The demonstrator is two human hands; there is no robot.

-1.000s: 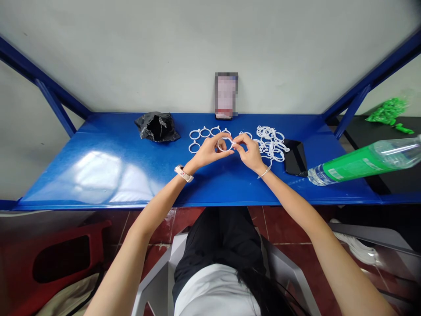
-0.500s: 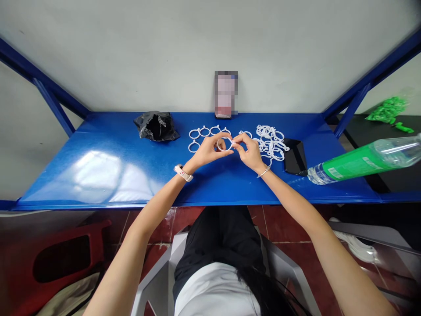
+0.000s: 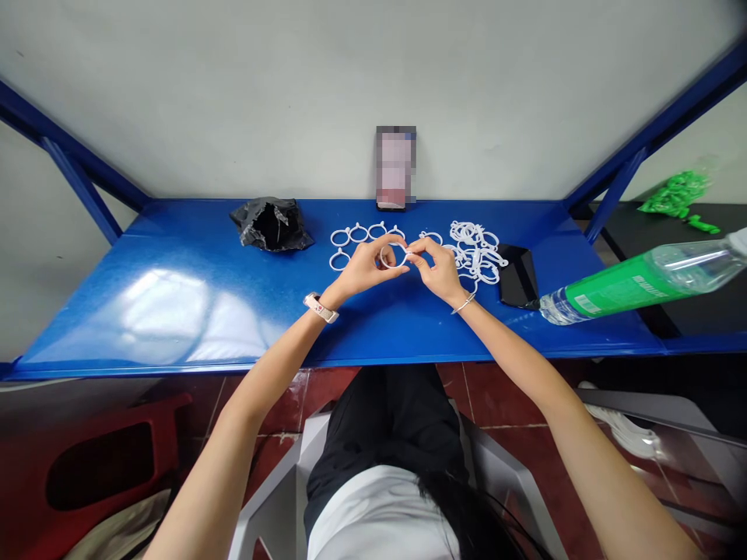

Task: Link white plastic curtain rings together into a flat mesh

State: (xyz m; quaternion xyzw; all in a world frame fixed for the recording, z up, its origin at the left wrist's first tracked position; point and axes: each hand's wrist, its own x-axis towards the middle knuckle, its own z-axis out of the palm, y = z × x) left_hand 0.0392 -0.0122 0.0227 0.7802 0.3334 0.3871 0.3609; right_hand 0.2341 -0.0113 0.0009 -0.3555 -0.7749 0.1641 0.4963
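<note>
Barely shifted, left hand and right hand pinch one thin white plastic ring.

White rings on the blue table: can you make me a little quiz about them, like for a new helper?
1. True or false: the left hand and the right hand pinch one white ring between them.
2. What lies on the table left of the row of rings? A) black bag B) a shoe C) a red cup
3. Fill in: the heap of rings lies to the ___ of the right hand.
Key: 1 true; 2 A; 3 right.
</note>
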